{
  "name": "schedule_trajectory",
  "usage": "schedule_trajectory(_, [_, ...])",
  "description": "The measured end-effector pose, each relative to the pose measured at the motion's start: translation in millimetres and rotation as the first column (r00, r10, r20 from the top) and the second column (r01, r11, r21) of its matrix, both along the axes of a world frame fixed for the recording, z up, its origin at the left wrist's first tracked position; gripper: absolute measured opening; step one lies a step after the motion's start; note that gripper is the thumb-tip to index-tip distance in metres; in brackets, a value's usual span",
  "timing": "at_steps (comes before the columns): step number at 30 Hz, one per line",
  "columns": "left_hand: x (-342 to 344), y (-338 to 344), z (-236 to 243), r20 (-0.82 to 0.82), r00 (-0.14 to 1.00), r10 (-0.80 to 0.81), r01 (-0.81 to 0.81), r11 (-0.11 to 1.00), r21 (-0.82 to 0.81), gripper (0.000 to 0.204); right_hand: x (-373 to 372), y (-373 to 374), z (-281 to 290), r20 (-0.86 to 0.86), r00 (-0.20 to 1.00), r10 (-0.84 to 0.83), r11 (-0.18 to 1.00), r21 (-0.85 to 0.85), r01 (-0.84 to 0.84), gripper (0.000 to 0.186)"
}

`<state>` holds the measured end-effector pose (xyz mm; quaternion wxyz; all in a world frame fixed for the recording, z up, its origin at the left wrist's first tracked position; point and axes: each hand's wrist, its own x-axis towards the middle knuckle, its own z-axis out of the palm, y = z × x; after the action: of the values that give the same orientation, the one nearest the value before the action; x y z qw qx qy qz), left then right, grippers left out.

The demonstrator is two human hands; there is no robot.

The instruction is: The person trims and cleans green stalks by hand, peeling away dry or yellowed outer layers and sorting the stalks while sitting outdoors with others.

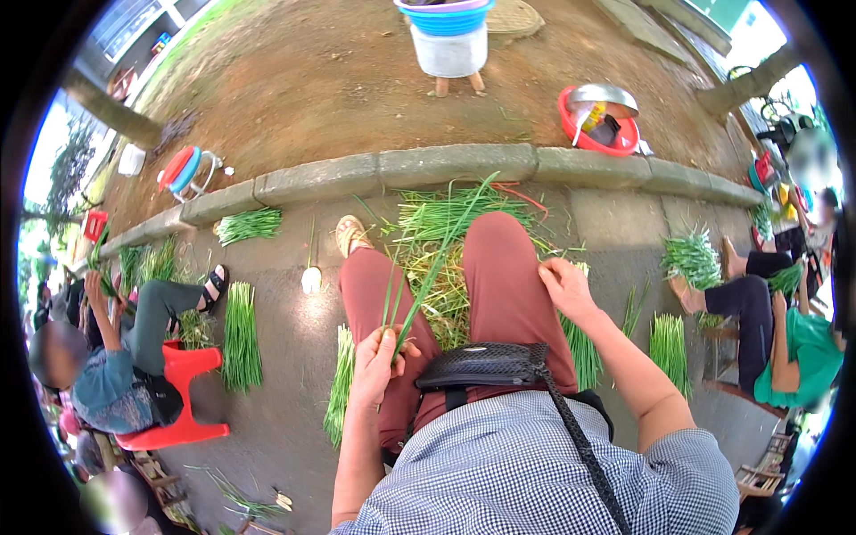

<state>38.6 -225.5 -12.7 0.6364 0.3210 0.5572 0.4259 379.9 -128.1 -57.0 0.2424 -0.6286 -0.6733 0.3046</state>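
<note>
My left hand (379, 364) grips a few long green stalks (423, 301), which rise diagonally over the pile between my legs. My right hand (563, 287) is beside my right knee (495, 245) with fingers closed; what they hold, if anything, I cannot make out. A loose heap of green stalks and yellowish trimmings (434, 312) lies between my legs. Sorted bundles lie at my left (341, 388) and at my right (583, 355), both partly hidden by my legs. A black bag (477, 366) rests on my lap.
A co-worker on a red stool (192, 419) is at left, another in green (802, 352) at right. More bundles (241, 334) (669, 352) lie on the pavement. A stone kerb (455, 167) crosses ahead, with basins (615, 138), a bucket (448, 49) and small stools (183, 169) beyond.
</note>
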Motion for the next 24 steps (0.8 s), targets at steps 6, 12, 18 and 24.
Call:
schedule_trajectory(6, [-11,-14,-1,-0.011,1.000,-0.008,0.008,0.999,0.044,0.032,-76,31,51,-0.457,0.885,0.091,0.990,0.139,-0.030,0.015])
schedule_trajectory(12, [-12,-16,7,-0.027,1.000,-0.010,0.012,0.997,0.077,0.032,-105,45,68,-0.756,0.654,0.035,0.999,0.034,-0.015,0.018])
schedule_trajectory(18, [-19,-23,6,-0.030,0.999,0.020,-0.015,0.987,0.158,0.028,-99,58,85,-0.869,0.495,-0.001,0.988,-0.078,-0.136,0.023])
schedule_trajectory(24, [-23,-16,15,-0.202,0.979,-0.018,0.044,0.992,0.122,0.023,-112,43,95,-0.806,0.583,0.104,0.973,0.205,0.109,0.025])
